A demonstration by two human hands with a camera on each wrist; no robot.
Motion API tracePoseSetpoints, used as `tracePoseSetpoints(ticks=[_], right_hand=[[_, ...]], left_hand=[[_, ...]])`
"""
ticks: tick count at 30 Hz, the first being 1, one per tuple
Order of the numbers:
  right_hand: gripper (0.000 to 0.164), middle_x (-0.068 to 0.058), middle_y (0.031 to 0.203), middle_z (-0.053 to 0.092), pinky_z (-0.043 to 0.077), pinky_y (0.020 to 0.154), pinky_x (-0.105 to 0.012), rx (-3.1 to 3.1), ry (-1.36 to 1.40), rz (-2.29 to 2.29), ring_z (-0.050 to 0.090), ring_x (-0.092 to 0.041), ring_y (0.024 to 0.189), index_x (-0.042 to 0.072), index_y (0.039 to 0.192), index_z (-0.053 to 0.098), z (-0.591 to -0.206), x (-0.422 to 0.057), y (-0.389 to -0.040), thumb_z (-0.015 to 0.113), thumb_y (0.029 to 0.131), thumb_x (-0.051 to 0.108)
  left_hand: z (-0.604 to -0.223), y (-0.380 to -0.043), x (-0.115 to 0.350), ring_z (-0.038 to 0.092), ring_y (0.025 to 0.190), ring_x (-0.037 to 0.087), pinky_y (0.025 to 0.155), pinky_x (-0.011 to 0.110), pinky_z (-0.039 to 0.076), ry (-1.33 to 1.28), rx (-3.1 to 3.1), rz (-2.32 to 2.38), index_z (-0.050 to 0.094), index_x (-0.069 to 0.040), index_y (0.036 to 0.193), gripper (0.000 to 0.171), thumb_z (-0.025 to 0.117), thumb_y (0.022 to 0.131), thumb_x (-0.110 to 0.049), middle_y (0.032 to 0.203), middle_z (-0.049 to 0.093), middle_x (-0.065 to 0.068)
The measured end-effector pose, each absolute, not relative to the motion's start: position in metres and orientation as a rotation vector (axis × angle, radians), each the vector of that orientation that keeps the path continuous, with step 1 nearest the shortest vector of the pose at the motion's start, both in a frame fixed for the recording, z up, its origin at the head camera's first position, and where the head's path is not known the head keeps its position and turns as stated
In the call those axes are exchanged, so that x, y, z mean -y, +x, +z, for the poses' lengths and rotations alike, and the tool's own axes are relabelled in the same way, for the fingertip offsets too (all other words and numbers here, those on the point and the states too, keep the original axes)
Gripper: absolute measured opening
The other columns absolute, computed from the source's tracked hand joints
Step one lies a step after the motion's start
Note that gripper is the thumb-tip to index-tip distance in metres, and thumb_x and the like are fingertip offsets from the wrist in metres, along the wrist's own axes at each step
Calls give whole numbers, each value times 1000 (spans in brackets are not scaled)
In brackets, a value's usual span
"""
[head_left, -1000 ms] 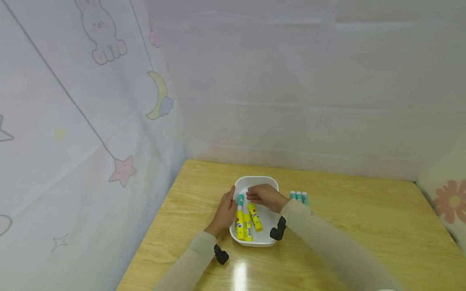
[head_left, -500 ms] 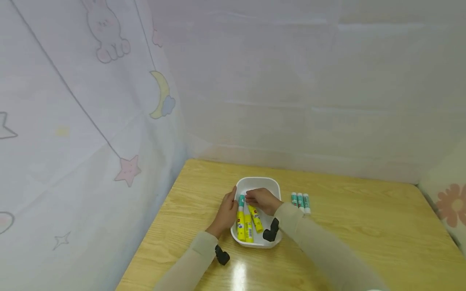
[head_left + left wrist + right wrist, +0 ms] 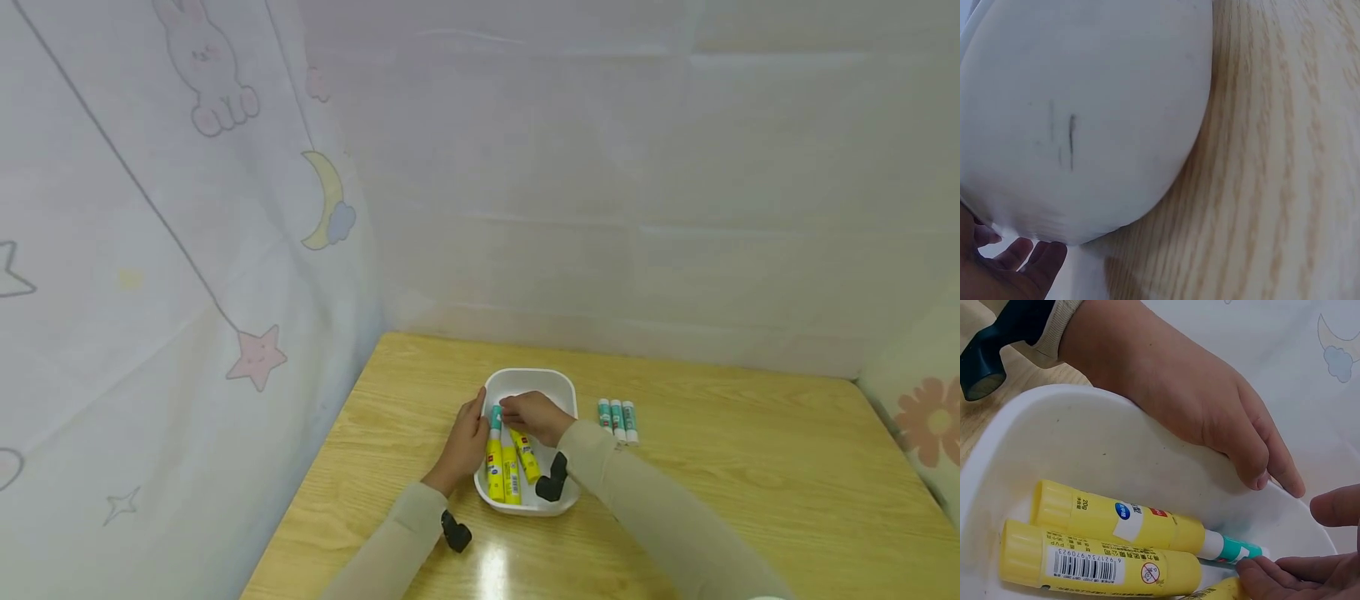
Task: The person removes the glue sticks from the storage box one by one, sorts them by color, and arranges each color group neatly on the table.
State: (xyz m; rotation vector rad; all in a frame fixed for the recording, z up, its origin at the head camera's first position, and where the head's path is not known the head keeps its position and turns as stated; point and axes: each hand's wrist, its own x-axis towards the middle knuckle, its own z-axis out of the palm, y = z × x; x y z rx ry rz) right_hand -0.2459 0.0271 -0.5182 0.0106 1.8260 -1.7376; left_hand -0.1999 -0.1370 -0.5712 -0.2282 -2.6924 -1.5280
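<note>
My left hand [image 3: 463, 440] grips the left wall of a white plastic tray [image 3: 553, 385], the thumb lying over the rim and the fingers outside. Inside are three yellow glue sticks [image 3: 1116, 515] and one slimmer green-and-white glue stick [image 3: 496, 419]. Two yellow ones lie side by side along the left; the third [image 3: 527, 457] is slanted. The green one lies end to end with the leftmost yellow stick. Over the tray, my right hand [image 3: 536, 415] touches or nearly touches the green stick with its fingertips; its thumb is held apart in the right wrist view.
Three slim green-and-white glue sticks [image 3: 618, 419] lie in a row on the wooden table [image 3: 735, 467], right of the tray. A patterned cloth [image 3: 255, 250] hangs at the left, and a plain pale cloth [image 3: 600, 167] behind.
The right hand has moved left inside the tray, up to the green glue stick. The left hand has kept its hold on the tray wall.
</note>
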Motion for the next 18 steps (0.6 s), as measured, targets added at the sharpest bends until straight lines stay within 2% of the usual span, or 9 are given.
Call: tracePoseSetpoints(ticks=[9,14,18], right_hand=[[55,-30,143,39,32,111,-48,-1915,-4,-1649,39,-40,134,-12,139,42,-512,-26,-244,54,99,23],[57,-22,141,47,36,108,-51,-2127,-13,-1478,46,-35,128,-6,141,44,-516,-25,-243,54,98,29],[56,-19,132,55,40,105,-53,-2194,-11,-1413,52,-33,119,-4,139,48,-520,-24,-241,56,96,31]], left_hand=[[-572,-201,135,36,136,28,113,47,30,-244,2677,-1529,15,-18,157,55,35,106,-13,148,35,16],[-572,-200,136,37,135,27,113,46,31,-242,2674,-1536,16,-18,157,55,35,106,-13,147,36,17],[-573,-201,136,37,136,26,113,45,31,-248,2685,-1531,15,-20,157,55,35,106,-15,148,35,16]])
